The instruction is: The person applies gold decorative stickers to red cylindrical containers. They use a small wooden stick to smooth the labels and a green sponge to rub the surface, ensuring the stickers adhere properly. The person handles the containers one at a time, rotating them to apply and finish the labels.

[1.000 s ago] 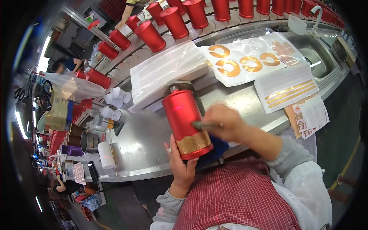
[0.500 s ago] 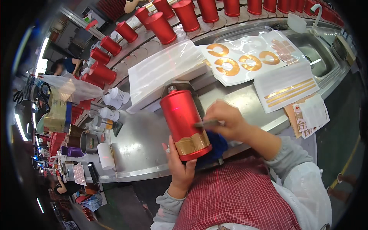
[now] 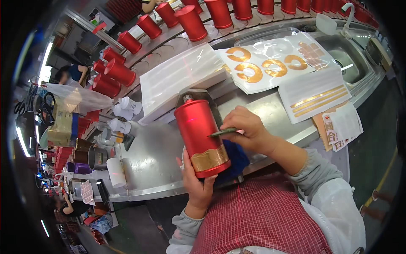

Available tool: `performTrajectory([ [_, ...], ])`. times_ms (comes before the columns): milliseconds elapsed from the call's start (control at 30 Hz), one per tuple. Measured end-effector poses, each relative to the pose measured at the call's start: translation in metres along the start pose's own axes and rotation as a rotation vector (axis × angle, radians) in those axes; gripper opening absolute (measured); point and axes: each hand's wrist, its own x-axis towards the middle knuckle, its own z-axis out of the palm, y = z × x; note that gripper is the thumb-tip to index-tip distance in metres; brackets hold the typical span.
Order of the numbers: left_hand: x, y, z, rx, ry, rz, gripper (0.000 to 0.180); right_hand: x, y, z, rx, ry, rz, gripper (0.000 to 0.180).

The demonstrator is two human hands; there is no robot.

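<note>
A red cylindrical bottle [image 3: 192, 127] with a short silvery neck lies tilted in front of me, its base toward me. Around its lower end runs a gold label [image 3: 210, 159] with a wavy upper edge. My left hand [image 3: 198, 185] grips the base from below, with something white by the fingers. Closed round a thin, flat, dark green tool [image 3: 222, 132], my right hand [image 3: 249, 129] is over the bottle's right side. The tool's tip is at the red wall above the label; whether it touches, I cannot tell. A dark holder [image 3: 213, 98] stands behind the neck, and blue cloth [image 3: 236, 157] bunches beside the base.
Red bottles [image 3: 190, 23] stand along a curved conveyor [image 3: 175, 45] at the back. A white box [image 3: 182, 70], a sheet of gold ring stickers [image 3: 275, 48] and a sheet of gold strips [image 3: 311, 89] lie on the steel table [image 3: 148, 165]. A sink [image 3: 355, 72] is at far right.
The bottles on the conveyor have moved along it to the right. The tool has tilted and its tip shifted slightly left and up. The held bottle has moved slightly left.
</note>
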Motion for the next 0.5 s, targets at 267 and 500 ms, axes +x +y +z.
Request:
performTrajectory([
  [267,-0.004,-0.006,0.001,-0.116,-0.030,-0.046,0.099,0.000,0.002,0.001,-0.006,0.062,-0.006,0.017],
  [500,0.001,0.007,-0.002,0.064,-0.009,0.032,0.097,-0.006,-0.004,-0.005,0.165,-0.078,0.087,0.015],
])
